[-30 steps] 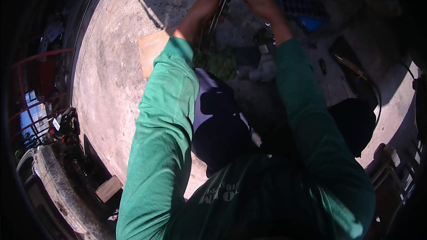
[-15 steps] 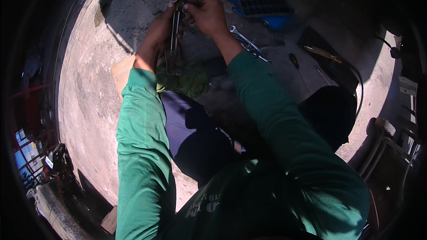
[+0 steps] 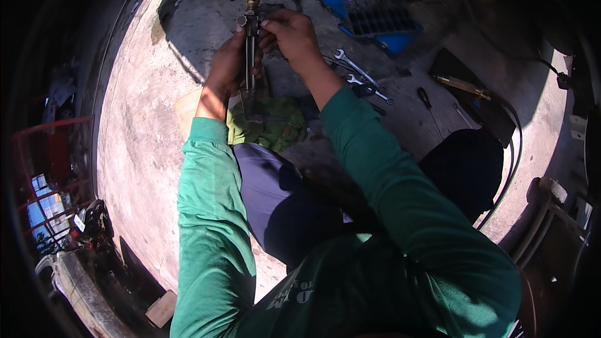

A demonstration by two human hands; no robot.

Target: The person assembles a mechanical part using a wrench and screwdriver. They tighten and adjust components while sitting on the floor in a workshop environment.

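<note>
Out in front of me is a metal fitting [image 3: 253, 0] with a brass-coloured hex nut on top, a round knob at its left side and slim parallel rods running down toward me. My left hand [image 3: 225, 67] is closed around its left side and rods. The fingers of my right hand [image 3: 293, 36] are bent and pinched at its right side, just below the nut. Whether they grip the fitting itself or a small part on it is hidden. A thin metal bracket [image 3: 253, 119] hangs at the lower end, over a crumpled green cloth [image 3: 285, 133].
Open-ended wrenches [image 3: 362, 70] lie on the concrete floor right of my hands. Beyond them sits a dark compartment tray [image 3: 382, 17] on blue material. Farther right are a screwdriver [image 3: 427, 101] and a brass-bodied tool [image 3: 463, 86] with a hose. Cardboard [image 3: 186, 109] lies by my left wrist.
The whole view has shifted, so the floor and tools sit lower in it. Both hands keep their hold on the fitting, with little visible change in grip.
</note>
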